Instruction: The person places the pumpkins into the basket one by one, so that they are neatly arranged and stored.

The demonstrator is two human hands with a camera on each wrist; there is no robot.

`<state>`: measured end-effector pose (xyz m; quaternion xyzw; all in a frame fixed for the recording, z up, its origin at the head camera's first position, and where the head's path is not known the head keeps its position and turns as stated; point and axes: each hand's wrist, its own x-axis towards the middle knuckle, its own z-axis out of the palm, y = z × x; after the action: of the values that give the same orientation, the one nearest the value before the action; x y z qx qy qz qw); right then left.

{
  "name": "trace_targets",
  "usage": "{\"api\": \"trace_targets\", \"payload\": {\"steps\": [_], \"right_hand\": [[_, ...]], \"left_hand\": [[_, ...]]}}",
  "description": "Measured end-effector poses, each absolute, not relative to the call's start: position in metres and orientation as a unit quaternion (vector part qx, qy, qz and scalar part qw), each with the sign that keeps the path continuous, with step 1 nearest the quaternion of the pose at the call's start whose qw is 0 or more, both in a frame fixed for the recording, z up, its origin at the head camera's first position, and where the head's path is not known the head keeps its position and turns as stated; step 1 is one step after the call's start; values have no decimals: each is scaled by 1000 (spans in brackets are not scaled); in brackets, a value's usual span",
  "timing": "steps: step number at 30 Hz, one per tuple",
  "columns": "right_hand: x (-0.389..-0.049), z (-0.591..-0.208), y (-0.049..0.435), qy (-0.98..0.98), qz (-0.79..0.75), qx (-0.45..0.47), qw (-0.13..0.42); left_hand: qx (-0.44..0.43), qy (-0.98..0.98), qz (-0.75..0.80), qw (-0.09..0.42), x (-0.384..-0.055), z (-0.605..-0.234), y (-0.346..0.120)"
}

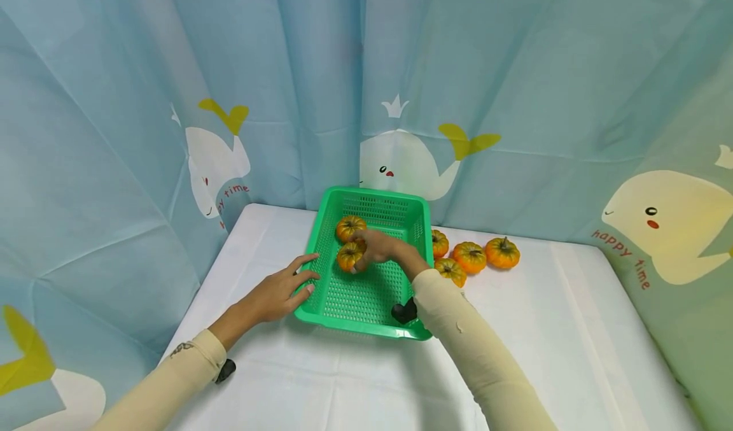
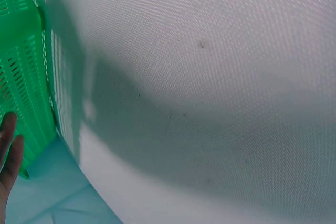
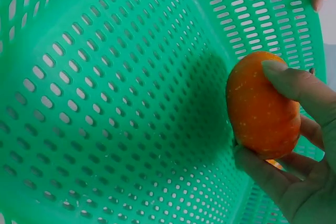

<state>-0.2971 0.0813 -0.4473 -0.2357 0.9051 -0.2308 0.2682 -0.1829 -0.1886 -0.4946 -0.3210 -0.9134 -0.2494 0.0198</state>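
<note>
My right hand (image 1: 378,245) reaches into the green plastic basket (image 1: 366,326) and grips a small orange pumpkin (image 1: 349,258). In the right wrist view the thumb and fingers curl round this pumpkin (image 3: 262,106), close to the basket's perforated wall. Just behind it in the head view, another small pumpkin (image 1: 350,227) lies in the basket. The left hand (image 1: 280,293) rests on the basket's left rim with its fingers spread. In the left wrist view only some fingers of the left hand (image 2: 9,156) show, against the basket's outer side (image 2: 26,87).
Right of the basket several small pumpkins stand on the white-covered table (image 1: 550,329), among them an orange one (image 1: 469,257) and a stemmed one (image 1: 502,253). A blue curtain (image 1: 321,87) with whale prints hangs behind and beside the table.
</note>
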Motion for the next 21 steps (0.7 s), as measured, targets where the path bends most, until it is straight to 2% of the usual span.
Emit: {"api": "trace_targets", "payload": {"steps": [21], "right_hand": [[-299, -465, 73, 902, -226, -237, 281]], "left_hand": [[-322, -915, -244, 21, -182, -493, -189]]}}
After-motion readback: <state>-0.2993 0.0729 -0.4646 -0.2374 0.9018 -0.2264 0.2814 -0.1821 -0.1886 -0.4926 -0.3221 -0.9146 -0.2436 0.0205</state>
